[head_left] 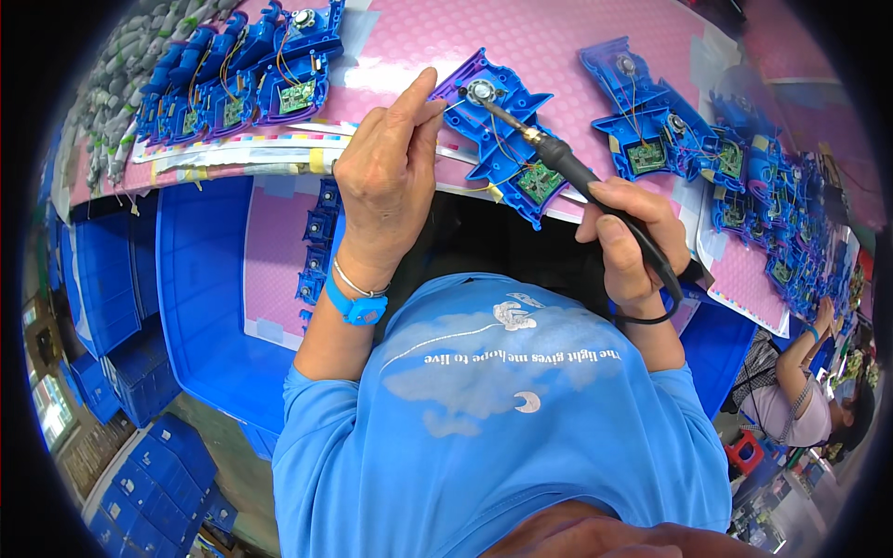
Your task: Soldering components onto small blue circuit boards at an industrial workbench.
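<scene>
In front of me a blue plastic housing half (491,147) lies open on the pink work surface. A round metal speaker (481,91) sits in its far end, a green circuit board (539,182) in its near end, with thin wires between. My right hand (642,232) is closed round the black handle of a soldering iron (581,169), whose tip reaches the speaker's edge. My left hand (391,172) is beside the housing's left edge. Its fingers are pinched on a thin wire (452,107) that points toward the speaker; the grip is partly hidden.
Similar blue housings (228,107) stand in a row at the far left. More blue housings (642,139) cluster at the right. A blue bin (200,307) holding small housings is below the table edge at left. Another person (800,400) works at the far right.
</scene>
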The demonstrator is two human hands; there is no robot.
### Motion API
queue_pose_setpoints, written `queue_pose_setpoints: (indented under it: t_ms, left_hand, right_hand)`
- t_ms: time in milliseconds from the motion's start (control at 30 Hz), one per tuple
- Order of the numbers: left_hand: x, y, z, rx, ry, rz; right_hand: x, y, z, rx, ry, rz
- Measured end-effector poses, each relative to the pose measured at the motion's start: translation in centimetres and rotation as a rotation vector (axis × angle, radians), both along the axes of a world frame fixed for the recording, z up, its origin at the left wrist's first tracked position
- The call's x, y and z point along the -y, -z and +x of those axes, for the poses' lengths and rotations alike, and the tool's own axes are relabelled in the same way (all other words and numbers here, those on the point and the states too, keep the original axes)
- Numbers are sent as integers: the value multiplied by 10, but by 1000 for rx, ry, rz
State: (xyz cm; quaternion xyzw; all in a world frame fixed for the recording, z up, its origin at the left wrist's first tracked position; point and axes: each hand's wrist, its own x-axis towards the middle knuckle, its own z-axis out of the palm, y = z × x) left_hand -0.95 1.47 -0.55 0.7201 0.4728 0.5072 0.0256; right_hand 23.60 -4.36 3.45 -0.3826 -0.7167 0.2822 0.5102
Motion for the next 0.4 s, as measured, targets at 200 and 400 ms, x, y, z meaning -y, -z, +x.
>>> queue_pose_setpoints:
  t_ms: [200,400]
  left_hand:
    - [4,-3,-6,21,-16,-48]
    - [8,-4,-6,-14,-36,-93]
  right_hand:
    - [0,-2,-1,-60,12,4]
    - [-3,-6,-5,6,6,-76]
